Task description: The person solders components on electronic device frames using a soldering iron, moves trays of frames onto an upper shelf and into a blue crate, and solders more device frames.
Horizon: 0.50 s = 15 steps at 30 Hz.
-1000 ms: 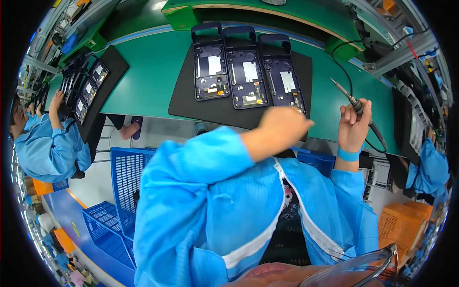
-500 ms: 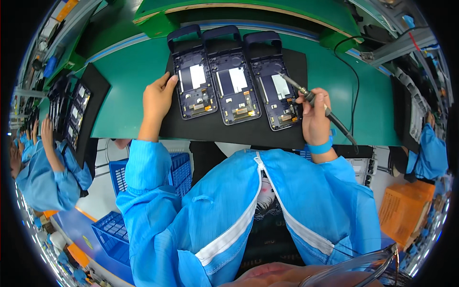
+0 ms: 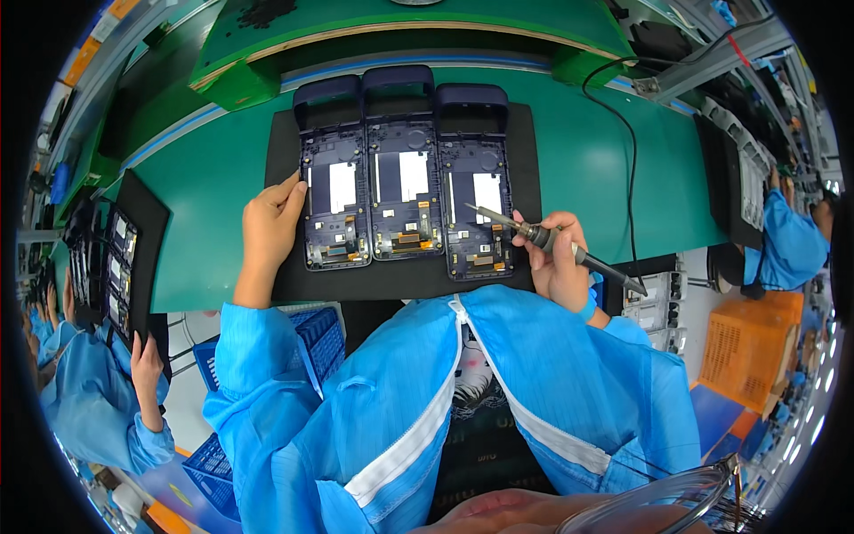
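Three dark purple device housings lie side by side, inner faces up, each with a hinged-looking loop at its far end: a left housing, a middle housing and a right housing. White rectangles and small orange flex parts show inside them. My left hand pinches the left housing's outer edge between thumb and fingers. In my right hand is a soldering iron, held like a pen. Its tip points left, over the right housing near the white rectangle; whether it touches is unclear.
Under the housings is a black mat on a green table. A green shelf runs along the back. The iron's black cord trails at the right. Blue crates stand below the table. Co-workers in blue sleeves sit on both sides.
The soldering iron's tip has moved toward me and left across the right housing. The three housings now lie straighter and closer together. My left hand stays at the left housing's edge.
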Available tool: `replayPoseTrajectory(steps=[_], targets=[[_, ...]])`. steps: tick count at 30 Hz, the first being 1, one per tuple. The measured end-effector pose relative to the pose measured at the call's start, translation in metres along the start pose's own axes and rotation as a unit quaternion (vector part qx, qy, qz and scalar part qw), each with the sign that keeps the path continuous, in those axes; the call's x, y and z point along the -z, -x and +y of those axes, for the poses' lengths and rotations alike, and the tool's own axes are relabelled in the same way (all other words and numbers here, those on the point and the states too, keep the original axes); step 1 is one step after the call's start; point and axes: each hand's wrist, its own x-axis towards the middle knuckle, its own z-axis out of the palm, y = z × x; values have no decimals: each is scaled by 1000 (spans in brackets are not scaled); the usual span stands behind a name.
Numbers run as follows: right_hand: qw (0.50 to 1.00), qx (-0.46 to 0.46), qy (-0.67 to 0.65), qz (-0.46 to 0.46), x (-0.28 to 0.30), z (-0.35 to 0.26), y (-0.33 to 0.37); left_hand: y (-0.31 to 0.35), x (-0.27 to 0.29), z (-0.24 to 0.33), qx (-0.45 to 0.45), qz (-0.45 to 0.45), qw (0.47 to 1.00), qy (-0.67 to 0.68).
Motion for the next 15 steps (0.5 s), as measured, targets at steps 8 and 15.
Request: replayPoseTrajectory(steps=[8, 15], targets=[[976, 1, 199, 87, -15, -36, -50, -12, 8, -32, 0, 122, 993, 1], [969, 29, 220, 108, -29, -18, -86, -10, 7, -32, 50, 122, 989, -74]])
